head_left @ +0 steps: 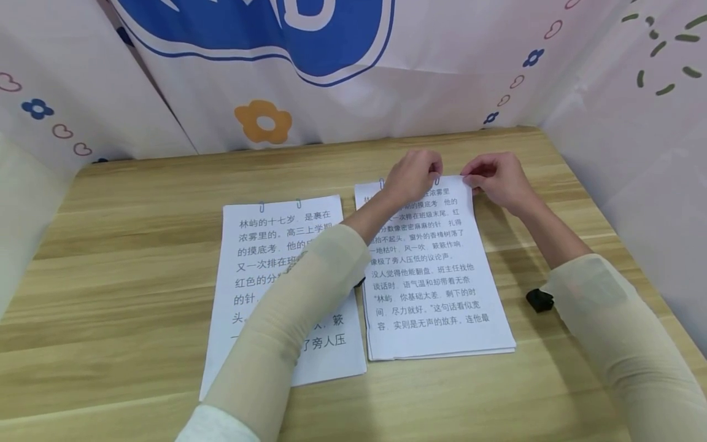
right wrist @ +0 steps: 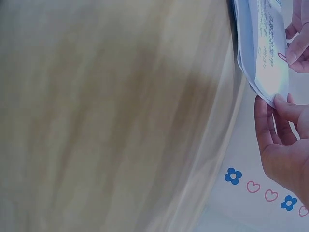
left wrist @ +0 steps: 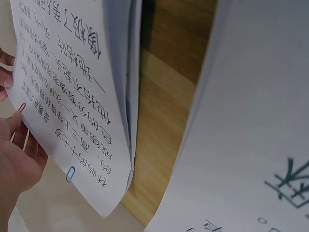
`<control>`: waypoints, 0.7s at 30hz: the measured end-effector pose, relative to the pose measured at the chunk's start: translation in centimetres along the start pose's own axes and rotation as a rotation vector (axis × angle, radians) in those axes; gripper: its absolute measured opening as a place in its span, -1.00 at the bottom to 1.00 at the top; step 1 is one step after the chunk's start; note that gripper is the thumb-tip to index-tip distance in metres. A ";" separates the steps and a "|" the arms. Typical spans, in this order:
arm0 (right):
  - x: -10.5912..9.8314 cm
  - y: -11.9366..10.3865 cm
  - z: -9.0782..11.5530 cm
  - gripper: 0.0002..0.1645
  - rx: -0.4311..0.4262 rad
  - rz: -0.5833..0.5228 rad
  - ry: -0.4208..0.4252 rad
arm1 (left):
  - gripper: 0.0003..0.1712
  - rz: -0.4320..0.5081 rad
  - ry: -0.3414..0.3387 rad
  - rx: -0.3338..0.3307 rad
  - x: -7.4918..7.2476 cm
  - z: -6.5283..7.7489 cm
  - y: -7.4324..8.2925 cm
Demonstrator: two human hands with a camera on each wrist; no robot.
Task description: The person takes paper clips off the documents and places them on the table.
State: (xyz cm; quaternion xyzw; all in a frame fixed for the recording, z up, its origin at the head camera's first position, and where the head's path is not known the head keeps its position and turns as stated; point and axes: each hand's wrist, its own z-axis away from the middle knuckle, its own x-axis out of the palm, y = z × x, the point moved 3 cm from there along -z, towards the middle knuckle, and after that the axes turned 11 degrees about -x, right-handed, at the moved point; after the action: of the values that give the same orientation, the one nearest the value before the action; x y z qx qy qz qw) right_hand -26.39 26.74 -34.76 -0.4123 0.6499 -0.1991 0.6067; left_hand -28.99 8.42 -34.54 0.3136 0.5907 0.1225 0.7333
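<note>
So my left grip [head_left: 411,175] has the red paper clip [left wrist: 22,107] pinched at the top edge of the right-side stack of pages [head_left: 436,294], thumb right on the clip in the left wrist view. My right grip [head_left: 499,178] is pinching that same stack's top right corner, thumb on the front and fingers tucked behind.

As for what's holding what: the stack is several printed sheets kept together up top by that red clip and a blue paper clip [left wrist: 71,174] nearer the other corner. Their side edges gape apart a little lower down. It's on the right half of the wooden tabletop [head_left: 127,294], bottom end lying flat; can't really tell if the top edge is raised.

Just beside it is the left-side stack [head_left: 331,362], also printed, with two clips [head_left: 262,207] along its top. My left sleeve [head_left: 293,307] crosses over that one and hides a bunch of the text. There's a small black thing [head_left: 539,300] by my right sleeve [head_left: 618,331] too, no clue what it is.
</note>
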 end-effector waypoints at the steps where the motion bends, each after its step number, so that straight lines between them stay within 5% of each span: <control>1: 0.0 0.0 0.0 -0.83 -0.001 0.000 0.000 | -0.90 0.002 0.000 -0.003 0.0 0.0 0.0; 21: -0.3 0.1 0.0 -0.82 0.006 -0.005 0.011 | -0.93 0.173 0.002 -0.011 0.2 0.1 -0.4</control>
State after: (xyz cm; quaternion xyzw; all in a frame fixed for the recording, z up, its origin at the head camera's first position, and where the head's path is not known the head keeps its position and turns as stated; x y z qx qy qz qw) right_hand -26.41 27.05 -34.67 -0.4111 0.6514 -0.2048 0.6040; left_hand -28.90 8.17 -34.93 0.3592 0.5613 0.1889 0.7212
